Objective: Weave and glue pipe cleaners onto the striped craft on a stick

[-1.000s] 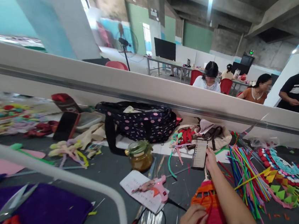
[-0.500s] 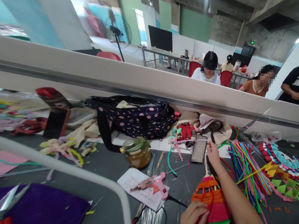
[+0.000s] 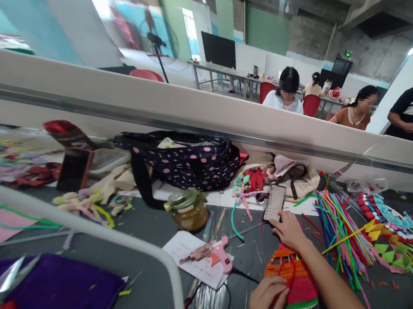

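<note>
My left hand [image 3: 267, 302] is closed in a pinch on a red pipe cleaner [image 3: 293, 276] that loops up from the fingertips. It rests over the left edge of a small piece [image 3: 301, 290] made of orange, pink and green strips. My right hand [image 3: 290, 229] reaches past this piece to a phone [image 3: 273, 208] lying face up, its screen lit. The fingers are stretched out, with a fingertip at the lower edge of the screen. My right forearm hides part of the piece's right side.
A pink glue gun [image 3: 218, 256] lies on written paper [image 3: 171, 242], its cord trailing right. Behind stand a jar [image 3: 187, 211] and a dotted bag [image 3: 190, 165]. Pipe cleaners [image 3: 347, 238] fan out right. Scissors [image 3: 12, 279] lie on purple cloth [image 3: 67, 287]. A white bar [image 3: 110, 228] crosses the left.
My right hand has moved down from beside the phone's upper right edge to its lower edge, a fingertip now at the screen. My left hand keeps its pinch on the red pipe cleaner.
</note>
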Tool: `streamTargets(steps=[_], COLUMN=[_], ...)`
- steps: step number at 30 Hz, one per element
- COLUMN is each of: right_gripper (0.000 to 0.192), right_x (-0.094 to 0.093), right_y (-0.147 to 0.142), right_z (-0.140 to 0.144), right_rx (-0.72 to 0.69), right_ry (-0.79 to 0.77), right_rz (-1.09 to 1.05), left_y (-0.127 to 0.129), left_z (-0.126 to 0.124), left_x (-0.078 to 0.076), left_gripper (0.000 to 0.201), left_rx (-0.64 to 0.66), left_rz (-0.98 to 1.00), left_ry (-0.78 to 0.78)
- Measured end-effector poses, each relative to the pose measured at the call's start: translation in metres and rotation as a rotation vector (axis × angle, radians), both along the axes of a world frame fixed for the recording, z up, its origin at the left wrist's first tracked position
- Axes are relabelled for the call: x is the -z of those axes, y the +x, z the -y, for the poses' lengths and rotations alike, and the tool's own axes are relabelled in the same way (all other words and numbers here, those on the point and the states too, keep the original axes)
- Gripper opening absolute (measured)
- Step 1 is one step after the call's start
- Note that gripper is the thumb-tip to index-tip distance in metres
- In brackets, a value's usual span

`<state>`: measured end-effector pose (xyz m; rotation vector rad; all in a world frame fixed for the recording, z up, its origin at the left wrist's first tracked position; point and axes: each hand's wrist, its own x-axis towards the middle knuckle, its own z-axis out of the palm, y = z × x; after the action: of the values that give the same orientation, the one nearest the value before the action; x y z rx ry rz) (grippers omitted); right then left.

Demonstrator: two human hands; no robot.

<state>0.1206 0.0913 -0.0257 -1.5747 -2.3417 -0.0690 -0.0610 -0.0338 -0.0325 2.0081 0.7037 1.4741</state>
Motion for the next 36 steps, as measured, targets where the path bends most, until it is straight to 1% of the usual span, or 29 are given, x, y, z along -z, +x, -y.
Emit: streamTargets(steps=[3,10,17,21,25,31,36], right_gripper=[0.034,0.033,0.035,0.035,0.034,0.039,0.037], right_x=[0.002,0.009,0.009,0.012,0.015,0.014,0.013], right_y=[0.001,0.003,0.014,0.015,0.008,-0.001,-0.002], right_z=[-0.007,-0.021,-0.016,-0.008,-0.004,-0.014,-0.020], right_rx=[0.026,0.133,0.234,0.241,0.234,0.281,0.310], right_ry=[0.021,0.071,0.121,0.118,0.102,0.097,0.096], right_rz=[0.018,-0.082,-0.172,-0.183,-0.168,-0.159,-0.171], left_y=[0.001,0.001,0.001,0.002,0.002,0.001,0.001], left_z=[0.000,0.000,0.000,0.000,0.000,0.001,0.001], left_x=[-0.001,-0.002,-0.003,-0.004,-0.005,-0.002,-0.002], left_gripper=[0.015,0.014,0.013,0.013,0.014,0.016,0.016], left_rx=[0.014,0.015,0.007,0.009,0.004,0.013,0.022], left_rz=[0.005,0.025,0.008,0.021,0.032,0.030,0.021], left_ry=[0.002,0.012,0.000,0.000,-0.003,0.000,-0.015])
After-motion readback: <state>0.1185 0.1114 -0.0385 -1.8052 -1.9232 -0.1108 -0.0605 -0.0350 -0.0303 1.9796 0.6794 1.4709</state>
